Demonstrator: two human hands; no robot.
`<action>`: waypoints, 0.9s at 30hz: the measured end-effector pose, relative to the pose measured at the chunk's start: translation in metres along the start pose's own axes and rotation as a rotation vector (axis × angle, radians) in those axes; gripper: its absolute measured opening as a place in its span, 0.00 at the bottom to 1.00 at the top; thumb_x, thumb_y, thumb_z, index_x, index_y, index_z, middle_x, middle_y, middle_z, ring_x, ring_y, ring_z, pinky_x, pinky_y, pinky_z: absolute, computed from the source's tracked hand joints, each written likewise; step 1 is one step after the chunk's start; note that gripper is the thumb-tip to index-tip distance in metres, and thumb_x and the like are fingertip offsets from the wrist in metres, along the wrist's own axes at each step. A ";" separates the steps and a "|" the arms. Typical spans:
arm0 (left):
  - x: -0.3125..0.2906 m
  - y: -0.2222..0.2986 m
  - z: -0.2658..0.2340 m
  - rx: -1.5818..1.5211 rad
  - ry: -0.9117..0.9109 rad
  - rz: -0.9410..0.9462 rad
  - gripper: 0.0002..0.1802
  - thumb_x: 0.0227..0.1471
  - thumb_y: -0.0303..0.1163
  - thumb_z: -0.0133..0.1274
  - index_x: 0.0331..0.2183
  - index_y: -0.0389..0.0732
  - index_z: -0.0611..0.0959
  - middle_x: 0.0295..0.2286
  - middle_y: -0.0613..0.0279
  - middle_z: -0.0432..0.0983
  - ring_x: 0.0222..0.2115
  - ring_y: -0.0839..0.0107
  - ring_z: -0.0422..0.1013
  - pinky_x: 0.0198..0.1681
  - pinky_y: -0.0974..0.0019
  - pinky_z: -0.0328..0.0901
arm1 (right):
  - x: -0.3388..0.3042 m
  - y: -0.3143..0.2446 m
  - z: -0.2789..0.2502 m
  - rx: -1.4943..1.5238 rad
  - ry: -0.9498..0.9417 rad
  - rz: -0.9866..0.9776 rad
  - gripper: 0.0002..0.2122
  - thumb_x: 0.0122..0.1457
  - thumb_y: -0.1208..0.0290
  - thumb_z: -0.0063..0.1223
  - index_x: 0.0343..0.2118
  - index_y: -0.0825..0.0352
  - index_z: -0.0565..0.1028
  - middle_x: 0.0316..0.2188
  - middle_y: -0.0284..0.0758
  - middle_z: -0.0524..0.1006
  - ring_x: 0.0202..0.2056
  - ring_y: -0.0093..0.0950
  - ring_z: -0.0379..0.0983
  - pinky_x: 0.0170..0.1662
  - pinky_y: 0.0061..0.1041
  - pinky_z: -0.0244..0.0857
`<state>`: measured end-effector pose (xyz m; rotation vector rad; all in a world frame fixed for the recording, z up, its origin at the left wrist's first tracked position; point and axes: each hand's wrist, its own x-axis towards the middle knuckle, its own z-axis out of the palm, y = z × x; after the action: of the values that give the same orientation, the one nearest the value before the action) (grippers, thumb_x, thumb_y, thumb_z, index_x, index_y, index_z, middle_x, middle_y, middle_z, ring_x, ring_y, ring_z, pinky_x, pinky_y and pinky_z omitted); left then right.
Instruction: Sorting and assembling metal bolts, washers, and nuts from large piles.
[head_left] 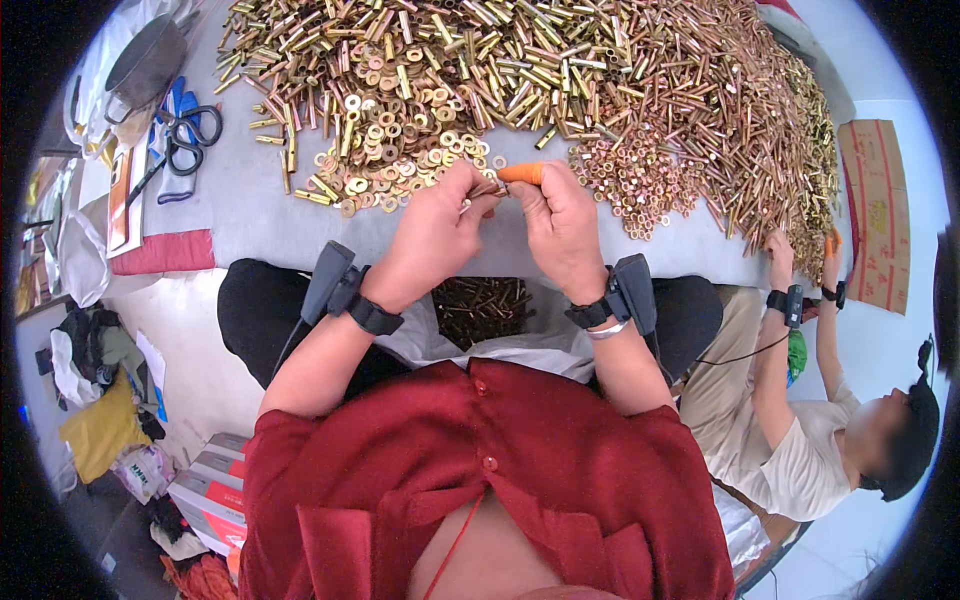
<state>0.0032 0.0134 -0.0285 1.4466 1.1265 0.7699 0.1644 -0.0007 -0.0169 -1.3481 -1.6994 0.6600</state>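
Note:
My left hand (442, 228) and my right hand (563, 222) meet fingertip to fingertip over the near edge of the table. Both are closed in a pinch around a small metal part (503, 188), mostly hidden by the fingers; its kind cannot be told. An orange finger cover (521, 173) sits on my right index finger. Just beyond my left hand lie loose flat washers (388, 152), brass-coloured. Small ring-like nuts (640, 185) are heaped to the right of my right hand. Behind them spreads a big pile of metal sleeves (560, 60).
Between my knees an opened white bag holds dark metal pieces (482, 312). Black-handled scissors (182, 135) and a dark pan (148, 62) lie at the left. On the right a co-worker's hand (779, 255) reaches into the pile, near a cardboard sheet (874, 215).

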 end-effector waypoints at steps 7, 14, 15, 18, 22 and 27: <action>0.000 -0.003 0.005 0.203 0.126 0.256 0.05 0.54 0.24 0.50 0.34 0.36 0.72 0.23 0.57 0.76 0.15 0.71 0.71 0.19 0.68 0.64 | -0.002 -0.002 0.008 0.167 0.092 0.213 0.07 0.57 0.74 0.53 0.36 0.69 0.74 0.28 0.42 0.74 0.30 0.37 0.72 0.33 0.28 0.65; -0.002 0.003 0.003 -0.247 0.078 -0.124 0.03 0.55 0.24 0.49 0.33 0.37 0.72 0.24 0.63 0.75 0.15 0.79 0.69 0.17 0.75 0.63 | -0.002 -0.004 0.001 0.010 0.063 0.075 0.07 0.56 0.74 0.54 0.36 0.70 0.75 0.29 0.41 0.75 0.29 0.33 0.73 0.33 0.26 0.66; -0.002 0.003 0.000 -0.191 0.068 -0.090 0.03 0.55 0.24 0.49 0.33 0.37 0.72 0.24 0.62 0.74 0.15 0.79 0.69 0.17 0.75 0.63 | -0.003 -0.004 0.000 0.090 0.035 0.132 0.07 0.55 0.73 0.54 0.35 0.70 0.75 0.29 0.41 0.75 0.29 0.34 0.73 0.33 0.27 0.66; -0.003 0.006 0.003 -0.107 0.042 -0.045 0.03 0.55 0.24 0.49 0.34 0.37 0.72 0.24 0.61 0.75 0.15 0.79 0.69 0.17 0.75 0.63 | -0.003 0.001 -0.005 0.098 0.001 0.138 0.06 0.55 0.73 0.55 0.33 0.70 0.75 0.28 0.41 0.75 0.29 0.36 0.72 0.32 0.28 0.66; -0.003 0.000 0.008 -0.083 0.033 0.006 0.04 0.55 0.24 0.49 0.34 0.37 0.72 0.24 0.61 0.75 0.16 0.79 0.70 0.17 0.74 0.63 | 0.000 0.003 -0.018 -0.246 -0.071 -0.022 0.06 0.54 0.73 0.55 0.32 0.68 0.75 0.28 0.41 0.74 0.28 0.36 0.72 0.31 0.28 0.65; -0.002 -0.006 0.007 -0.415 -0.084 -0.081 0.06 0.57 0.27 0.47 0.37 0.38 0.71 0.26 0.61 0.75 0.17 0.76 0.72 0.16 0.76 0.63 | 0.001 -0.003 -0.006 0.311 0.088 0.212 0.12 0.56 0.70 0.56 0.41 0.69 0.76 0.27 0.32 0.77 0.27 0.19 0.70 0.31 0.19 0.65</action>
<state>0.0073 0.0090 -0.0358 1.0688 0.8920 0.8220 0.1681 -0.0011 -0.0107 -1.3208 -1.3300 0.9307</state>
